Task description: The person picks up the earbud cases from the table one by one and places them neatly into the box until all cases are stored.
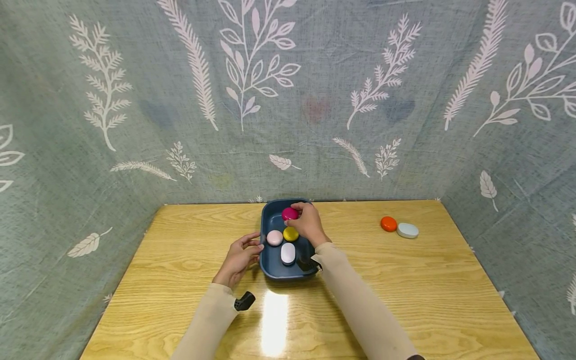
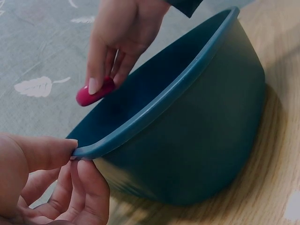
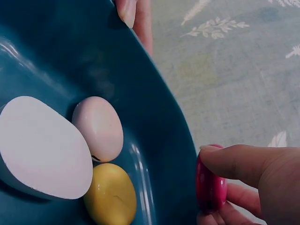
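Note:
A dark blue tub [image 1: 268, 265] stands on the wooden table [image 1: 180, 280]. Inside lie a pale pink pebble [image 1: 274, 237], a yellow one [image 1: 290, 233] and a white oval one [image 1: 288, 253]. My right hand [image 1: 307, 223] pinches a magenta pebble [image 1: 289, 214] over the tub's far end; the same pebble [image 3: 210, 183] shows between thumb and fingers in the right wrist view. My left hand [image 1: 240, 257] grips the tub's rim [image 2: 154, 107] at its left side, thumb on top and fingers beneath.
An orange pebble [image 1: 389, 223] and a pale blue-white one [image 1: 407, 230] lie together at the table's far right. A leaf-patterned grey cloth [image 1: 288, 100] walls in the back and both sides. A bright glare [image 1: 274, 320] marks the table in front of the tub.

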Available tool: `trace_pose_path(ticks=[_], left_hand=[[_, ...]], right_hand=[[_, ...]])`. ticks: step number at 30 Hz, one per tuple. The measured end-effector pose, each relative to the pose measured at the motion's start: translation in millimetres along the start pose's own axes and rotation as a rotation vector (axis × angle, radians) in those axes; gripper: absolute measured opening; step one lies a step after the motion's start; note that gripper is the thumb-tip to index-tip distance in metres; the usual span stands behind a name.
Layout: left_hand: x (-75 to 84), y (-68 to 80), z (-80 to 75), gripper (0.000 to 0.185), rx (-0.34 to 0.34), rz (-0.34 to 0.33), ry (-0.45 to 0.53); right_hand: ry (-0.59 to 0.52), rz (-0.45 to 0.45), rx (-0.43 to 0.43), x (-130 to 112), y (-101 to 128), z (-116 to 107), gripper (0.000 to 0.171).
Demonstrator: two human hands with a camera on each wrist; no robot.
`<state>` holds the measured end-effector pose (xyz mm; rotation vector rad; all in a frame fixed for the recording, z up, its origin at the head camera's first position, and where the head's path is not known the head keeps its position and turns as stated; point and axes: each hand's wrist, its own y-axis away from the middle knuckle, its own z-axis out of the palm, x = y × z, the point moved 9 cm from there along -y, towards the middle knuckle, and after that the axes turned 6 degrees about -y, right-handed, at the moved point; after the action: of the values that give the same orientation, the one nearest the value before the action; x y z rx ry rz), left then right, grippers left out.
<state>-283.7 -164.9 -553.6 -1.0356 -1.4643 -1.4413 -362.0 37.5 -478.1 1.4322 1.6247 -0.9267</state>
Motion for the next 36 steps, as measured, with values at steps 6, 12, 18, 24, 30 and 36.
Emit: trace_pose_path(ticks=[6, 12, 18, 24, 30, 36], left_hand=[[-0.6, -0.2, -1.0, 0.05, 0.007, -0.017, -0.007], [-0.2, 0.4, -1.5, 0.05, 0.004, -0.02, -0.01], [2.7, 3.0, -0.3, 0.051, -0.009, -0.004, 0.001], [3.7, 3.2, 0.1, 0.05, -0.007, -0.004, 0.001], [3.1, 2.4, 0.1, 0.05, -0.004, -0.004, 0.002], [2.4, 2.2, 0.3, 0.049, 0.002, -0.009, -0.004]], right_hand=[[0.018, 0.015, -0.017, 0, -4, 5, 0.054], [0.023, 0.032, -0.045, 1, -7, 14, 0.054], [0.042, 0.033, -0.06, 3, -12, 22, 0.053], [0.069, 0.052, -0.062, 8, -16, 28, 0.052], [0.071, 0.082, -0.069, 12, -17, 31, 0.052], [0.069, 0.092, -0.074, 17, -20, 36, 0.051]])
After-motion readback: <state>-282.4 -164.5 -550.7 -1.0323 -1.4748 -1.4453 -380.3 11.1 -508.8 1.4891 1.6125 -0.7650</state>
